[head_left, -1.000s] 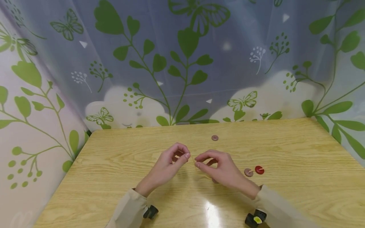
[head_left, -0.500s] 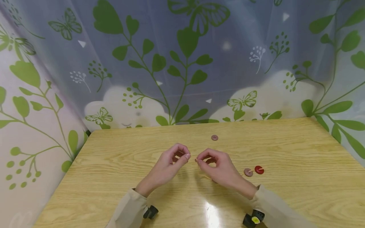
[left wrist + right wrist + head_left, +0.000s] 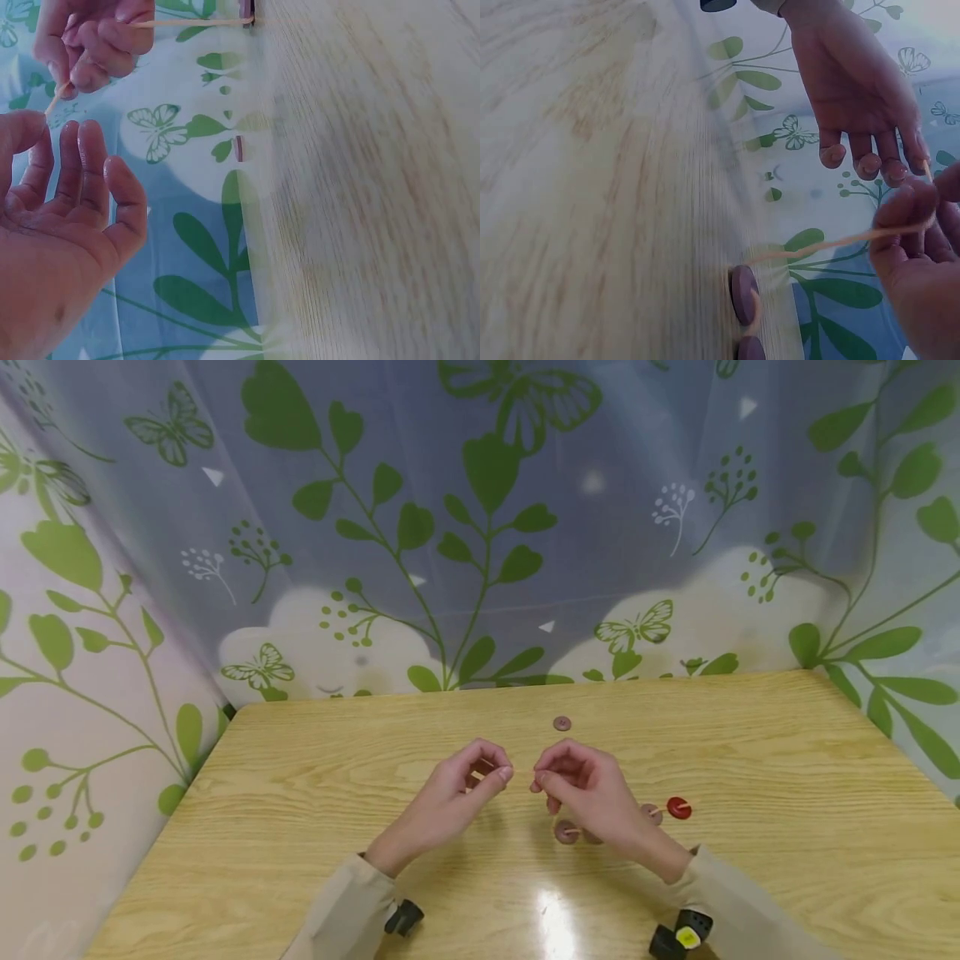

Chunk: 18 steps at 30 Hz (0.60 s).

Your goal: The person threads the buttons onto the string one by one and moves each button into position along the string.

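My left hand [image 3: 461, 789] pinches one end of a thin pale orange cord [image 3: 56, 97] between thumb and forefinger; its other fingers are loosely bent. Opposite it, my right hand [image 3: 588, 789] pinches the same cord close to that end, with a short piece stretched between the two hands. From the right hand the cord runs down to a brown button [image 3: 566, 832] threaded on it. Another brown button [image 3: 751, 349] follows close behind. Farther right on the string are a brown button [image 3: 651, 814] and a red button [image 3: 679, 808], partly behind the right hand in the head view.
A loose brown button [image 3: 562, 723] lies on the wooden table [image 3: 315, 760] beyond the hands. A patterned curtain [image 3: 405, 527] hangs along the back edge and both sides.
My right hand has moved slightly right and up, its fingers curling more. The gap between the hands has widened, and the brown button below the right hand has come into sight.
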Tool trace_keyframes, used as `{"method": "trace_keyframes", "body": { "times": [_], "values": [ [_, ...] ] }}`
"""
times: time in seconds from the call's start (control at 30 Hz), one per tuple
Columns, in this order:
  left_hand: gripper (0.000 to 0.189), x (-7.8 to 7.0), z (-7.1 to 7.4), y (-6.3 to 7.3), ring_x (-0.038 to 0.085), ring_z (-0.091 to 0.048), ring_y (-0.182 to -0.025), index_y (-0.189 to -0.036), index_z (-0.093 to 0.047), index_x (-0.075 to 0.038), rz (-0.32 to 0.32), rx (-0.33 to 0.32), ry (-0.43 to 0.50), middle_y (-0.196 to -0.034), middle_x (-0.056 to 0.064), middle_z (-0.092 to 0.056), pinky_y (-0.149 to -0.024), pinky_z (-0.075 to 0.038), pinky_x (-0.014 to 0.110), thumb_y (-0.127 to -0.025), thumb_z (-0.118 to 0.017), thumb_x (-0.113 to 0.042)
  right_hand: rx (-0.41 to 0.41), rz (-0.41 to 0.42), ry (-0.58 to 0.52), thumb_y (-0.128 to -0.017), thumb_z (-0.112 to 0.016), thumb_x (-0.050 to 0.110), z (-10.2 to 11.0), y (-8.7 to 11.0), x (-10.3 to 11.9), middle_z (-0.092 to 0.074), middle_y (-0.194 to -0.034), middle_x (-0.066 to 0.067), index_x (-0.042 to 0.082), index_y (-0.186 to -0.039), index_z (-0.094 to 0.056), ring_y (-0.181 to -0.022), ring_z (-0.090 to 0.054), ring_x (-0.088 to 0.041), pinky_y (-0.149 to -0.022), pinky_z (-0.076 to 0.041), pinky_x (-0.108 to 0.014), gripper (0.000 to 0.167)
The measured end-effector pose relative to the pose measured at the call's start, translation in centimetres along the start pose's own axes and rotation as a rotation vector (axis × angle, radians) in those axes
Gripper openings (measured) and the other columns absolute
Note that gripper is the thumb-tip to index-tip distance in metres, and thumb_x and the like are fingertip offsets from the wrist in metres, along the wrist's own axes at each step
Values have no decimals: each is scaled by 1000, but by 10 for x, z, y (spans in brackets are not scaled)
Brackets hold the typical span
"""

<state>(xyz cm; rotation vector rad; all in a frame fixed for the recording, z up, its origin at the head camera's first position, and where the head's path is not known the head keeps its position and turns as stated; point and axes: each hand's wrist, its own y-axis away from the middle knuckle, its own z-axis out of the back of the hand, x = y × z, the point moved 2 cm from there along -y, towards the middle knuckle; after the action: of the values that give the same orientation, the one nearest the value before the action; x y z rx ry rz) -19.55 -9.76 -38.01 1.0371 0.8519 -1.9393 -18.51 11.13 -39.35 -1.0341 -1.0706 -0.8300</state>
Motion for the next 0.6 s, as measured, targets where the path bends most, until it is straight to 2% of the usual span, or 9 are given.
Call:
{"method": "trace_keyframes", "body": {
  "times": [0.1, 0.3, 0.47, 0.6],
  "values": [
    [13, -2, -1, -1, 20, -63, -97, -112, -60, -8, -5, 13, 6, -111, 17, -67, -82, -55, 26, -106, -57, -19, -16, 37, 43, -97, -65, 0, 2, 1, 0, -64, -86, 0, -4, -107, -64, -66, -57, -7, -59, -52, -21, 11],
    [12, -4, -4, -3, 21, -63, -98, -112, -60, -9, -2, 28, 8, -110, 15, -67, -83, -55, 28, -105, -57, -19, -19, 118, 88, -94, -68, -2, 5, 2, -1, -58, -80, 2, -1, -107, -69, -61, -45, -1, -52, -41, -19, 13],
    [12, -5, -7, -4, 15, -62, -97, -112, -60, -10, 6, 36, 6, -111, 14, -67, -83, -54, 26, -106, -56, -20, -1, 77, 70, -96, -68, 2, 6, 4, 0, -59, -77, 1, -2, -106, -70, -49, -40, 0, -40, -35, -20, 11],
    [13, -7, -8, -5, 15, -62, -97, -112, -60, -9, -7, 43, 10, -111, 18, -67, -82, -54, 26, -106, -56, -20, -23, 73, 125, -97, -69, 5, 7, 5, 3, -60, -76, 0, -2, -105, -72, -50, -35, 1, -41, -33, -20, 11]
  ]
}}
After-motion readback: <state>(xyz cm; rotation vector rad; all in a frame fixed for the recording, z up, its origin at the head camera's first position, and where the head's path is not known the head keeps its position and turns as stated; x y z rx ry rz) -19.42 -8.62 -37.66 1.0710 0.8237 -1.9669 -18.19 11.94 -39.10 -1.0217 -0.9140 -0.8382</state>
